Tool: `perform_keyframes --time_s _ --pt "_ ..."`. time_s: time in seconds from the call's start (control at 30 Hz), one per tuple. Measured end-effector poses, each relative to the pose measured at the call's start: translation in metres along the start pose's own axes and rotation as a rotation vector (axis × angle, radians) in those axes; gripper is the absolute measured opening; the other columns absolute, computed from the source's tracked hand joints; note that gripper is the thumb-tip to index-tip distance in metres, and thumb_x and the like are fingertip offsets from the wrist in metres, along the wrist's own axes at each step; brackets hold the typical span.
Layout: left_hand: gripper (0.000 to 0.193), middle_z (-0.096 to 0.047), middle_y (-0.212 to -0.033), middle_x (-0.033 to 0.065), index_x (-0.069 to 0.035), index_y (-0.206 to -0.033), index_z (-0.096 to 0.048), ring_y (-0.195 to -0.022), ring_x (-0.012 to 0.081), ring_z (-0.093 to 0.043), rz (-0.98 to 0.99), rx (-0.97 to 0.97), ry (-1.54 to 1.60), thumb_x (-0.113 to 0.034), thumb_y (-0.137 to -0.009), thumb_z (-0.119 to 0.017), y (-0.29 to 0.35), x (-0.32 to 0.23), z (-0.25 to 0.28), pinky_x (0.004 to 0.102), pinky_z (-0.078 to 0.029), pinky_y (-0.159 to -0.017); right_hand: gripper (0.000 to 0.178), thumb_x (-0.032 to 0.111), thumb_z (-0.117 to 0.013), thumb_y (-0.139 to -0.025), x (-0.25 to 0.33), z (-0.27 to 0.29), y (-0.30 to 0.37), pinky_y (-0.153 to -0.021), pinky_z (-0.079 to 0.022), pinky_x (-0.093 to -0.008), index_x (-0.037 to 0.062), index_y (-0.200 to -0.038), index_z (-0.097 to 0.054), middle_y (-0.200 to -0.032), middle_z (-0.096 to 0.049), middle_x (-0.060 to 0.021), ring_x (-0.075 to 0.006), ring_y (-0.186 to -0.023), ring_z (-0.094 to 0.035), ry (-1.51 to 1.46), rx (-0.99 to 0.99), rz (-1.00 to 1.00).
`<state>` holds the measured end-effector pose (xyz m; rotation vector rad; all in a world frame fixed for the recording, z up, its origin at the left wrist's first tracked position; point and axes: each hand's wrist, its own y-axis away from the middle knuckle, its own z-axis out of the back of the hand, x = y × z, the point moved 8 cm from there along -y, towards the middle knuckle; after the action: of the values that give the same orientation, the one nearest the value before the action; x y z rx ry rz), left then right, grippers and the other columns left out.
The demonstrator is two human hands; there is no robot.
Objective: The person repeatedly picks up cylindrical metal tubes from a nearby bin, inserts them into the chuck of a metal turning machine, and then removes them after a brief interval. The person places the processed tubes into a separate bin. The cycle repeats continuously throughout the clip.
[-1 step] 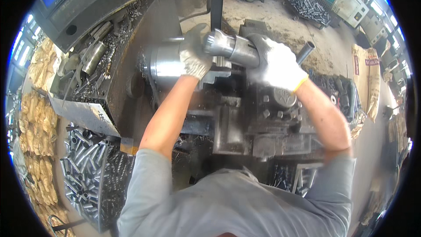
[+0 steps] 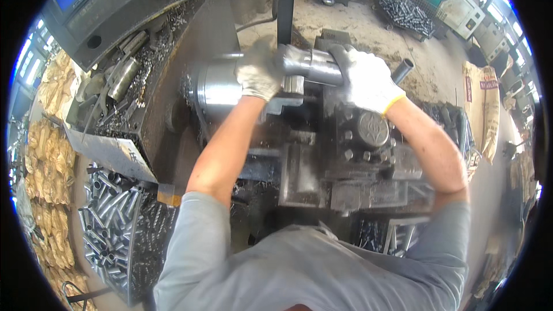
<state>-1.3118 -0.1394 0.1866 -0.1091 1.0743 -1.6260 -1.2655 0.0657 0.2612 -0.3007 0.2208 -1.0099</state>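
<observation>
A metal cylinder (image 2: 324,70) is held up roughly level between the two gloved hands, its bright middle left uncovered. Its right end is clasped by the right hand (image 2: 368,80), with the fingers wrapped over the top. The left end is met by the left hand (image 2: 259,74), which is blurred; whether its fingers are closed on the metal or only laid against it cannot be told.

On the left, room is limited by the rounded edge of the bright chuck (image 2: 218,83), by which the left hand is placed. Below the cylinder, a dark gap is left between the chuck and the bolted machine block (image 2: 373,132). To the right, a slanting pipe (image 2: 402,71) is seen just beside the right hand. Behind the hands, a dark post (image 2: 285,8) is set upright, and past it open floor (image 2: 429,78) is seen. The left forearm is flanked by the edge of the chip-filled tray (image 2: 109,152), whose near corner is marked by a yellowish block (image 2: 169,196).
</observation>
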Motion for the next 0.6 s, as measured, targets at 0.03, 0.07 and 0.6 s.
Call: perform_keyframes --time_s 0.03,0.07,0.6 --pt "0.051 -0.071 -0.13 0.0221 -0.01 -0.139 -0.064 -0.116 0.0432 -0.07 -0.055 0.006 -0.094 -0.038 -0.097 -0.075 -0.013 0.0 -0.014 0.0495 -0.058 -0.097 0.056 0.019 -0.081 -0.08 -0.022 -0.023 -0.016 -0.083 -0.063 -0.0499 0.004 -0.13 -0.061 -0.116 -0.072 -0.0212 -0.0391 -0.099 -0.076 0.24 0.137 0.028" --pt "0.052 -0.073 -0.124 0.0239 -0.01 -0.138 -0.065 -0.114 0.0448 -0.07 0.039 0.094 -0.065 -0.037 -0.096 -0.078 -0.025 0.015 -0.026 0.0522 -0.058 -0.095 0.045 0.014 -0.079 -0.082 -0.035 -0.045 -0.026 -0.084 -0.063 -0.0494 0.0058 -0.124 -0.067 -0.112 -0.075 -0.0219 -0.0368 -0.1 -0.077 0.4 0.198 0.075" --pt "0.053 -0.063 -0.078 0.0071 -0.016 -0.089 -0.063 -0.071 0.0285 -0.062 1.432 -0.889 1.115 -0.059 -0.111 -0.042 0.467 0.215 0.172 0.0445 -0.055 -0.078 0.059 0.048 -0.086 -0.073 -0.073 -0.217 -0.023 -0.084 -0.058 -0.0469 0.0015 -0.108 -0.081 -0.103 -0.079 -0.0246 -0.0352 -0.095 -0.077 -0.047 1.028 0.021"
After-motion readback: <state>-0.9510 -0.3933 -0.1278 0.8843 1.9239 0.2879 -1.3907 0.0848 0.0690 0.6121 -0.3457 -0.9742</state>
